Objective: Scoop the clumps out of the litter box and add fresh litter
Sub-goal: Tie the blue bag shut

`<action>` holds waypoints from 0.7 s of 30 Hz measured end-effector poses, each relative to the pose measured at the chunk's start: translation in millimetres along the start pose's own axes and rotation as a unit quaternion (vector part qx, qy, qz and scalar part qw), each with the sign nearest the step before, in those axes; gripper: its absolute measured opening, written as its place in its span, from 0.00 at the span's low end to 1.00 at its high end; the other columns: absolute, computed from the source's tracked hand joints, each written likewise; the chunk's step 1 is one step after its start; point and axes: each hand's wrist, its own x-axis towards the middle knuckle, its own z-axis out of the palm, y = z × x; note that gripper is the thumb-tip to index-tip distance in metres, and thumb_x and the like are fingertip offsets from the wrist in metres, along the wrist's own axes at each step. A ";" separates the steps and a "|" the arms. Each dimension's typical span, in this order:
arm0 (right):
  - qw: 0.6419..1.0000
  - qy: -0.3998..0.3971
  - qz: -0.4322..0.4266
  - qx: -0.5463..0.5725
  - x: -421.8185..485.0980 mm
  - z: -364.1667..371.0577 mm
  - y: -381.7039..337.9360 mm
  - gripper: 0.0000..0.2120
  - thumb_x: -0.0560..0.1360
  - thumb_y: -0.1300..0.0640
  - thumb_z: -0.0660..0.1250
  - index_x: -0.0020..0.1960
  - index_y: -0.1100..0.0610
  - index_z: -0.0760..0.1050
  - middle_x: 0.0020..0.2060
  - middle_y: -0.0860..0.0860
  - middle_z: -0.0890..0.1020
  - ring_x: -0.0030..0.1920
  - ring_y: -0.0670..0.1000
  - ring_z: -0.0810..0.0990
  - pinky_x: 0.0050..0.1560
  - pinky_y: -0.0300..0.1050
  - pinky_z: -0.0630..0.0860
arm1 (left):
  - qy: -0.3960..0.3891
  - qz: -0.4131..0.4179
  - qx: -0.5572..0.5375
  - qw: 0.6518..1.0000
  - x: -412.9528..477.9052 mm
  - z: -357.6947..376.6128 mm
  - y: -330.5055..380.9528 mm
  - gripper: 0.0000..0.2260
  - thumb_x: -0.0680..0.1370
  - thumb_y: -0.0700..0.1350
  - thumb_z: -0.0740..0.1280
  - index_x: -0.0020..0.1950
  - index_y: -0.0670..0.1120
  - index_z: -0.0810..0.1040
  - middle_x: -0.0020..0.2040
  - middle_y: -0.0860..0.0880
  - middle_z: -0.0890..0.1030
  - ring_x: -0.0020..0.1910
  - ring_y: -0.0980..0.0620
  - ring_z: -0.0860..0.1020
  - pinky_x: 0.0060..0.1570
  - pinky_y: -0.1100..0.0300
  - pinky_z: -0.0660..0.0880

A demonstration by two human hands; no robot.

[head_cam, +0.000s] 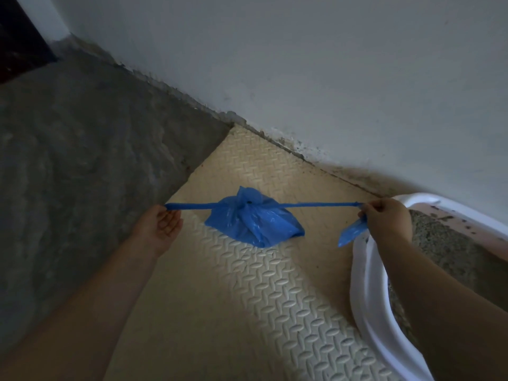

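Note:
A knotted blue plastic bag [254, 220] lies on the beige foam mat [247, 292]. Its two twisted handle strips stretch tight to either side. My left hand [162, 225] pinches the end of the left strip, palm turned up. My right hand [386, 217] grips the right strip, with the loose blue end hanging below the fist. The white-rimmed litter box [365, 292] sits at the right under my right forearm, with grey litter [439, 243] inside and dark bits stuck on its far wall.
Bare grey concrete floor [82, 166] lies left of the mat. A white wall [302, 64] runs diagonally behind, with crumbled, dirty plaster along its base. A dark doorway opening is at the top left corner.

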 end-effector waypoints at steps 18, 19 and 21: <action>0.919 -0.105 -0.261 0.274 -40.7 -15.2 -164.4 0.06 0.77 0.62 0.64 0.42 0.57 0.78 0.33 0.47 0.83 0.37 0.44 0.81 0.47 0.46 0.81 | -0.235 0.405 0.393 0.791 -96.7 138.8 12.7 0.04 0.74 0.41 0.70 0.42 0.50 0.81 0.42 0.48 0.84 0.44 0.51 0.82 0.54 0.49 0.78; 0.914 -0.117 -0.273 0.275 -42.6 -18.7 -167.2 0.06 0.77 0.62 0.64 0.43 0.58 0.78 0.34 0.47 0.83 0.36 0.43 0.81 0.46 0.43 0.81 | -0.240 0.409 0.390 0.790 -97.9 142.7 10.9 0.06 0.74 0.40 0.70 0.42 0.51 0.81 0.42 0.49 0.84 0.44 0.54 0.82 0.54 0.50 0.78; 0.905 -0.139 -0.297 0.269 -45.4 -23.4 -170.7 0.05 0.77 0.63 0.65 0.44 0.59 0.78 0.34 0.49 0.83 0.35 0.42 0.81 0.41 0.37 0.78 | -0.253 0.413 0.393 0.781 -97.9 146.9 8.9 0.07 0.74 0.40 0.71 0.43 0.52 0.81 0.42 0.53 0.84 0.44 0.58 0.82 0.54 0.51 0.78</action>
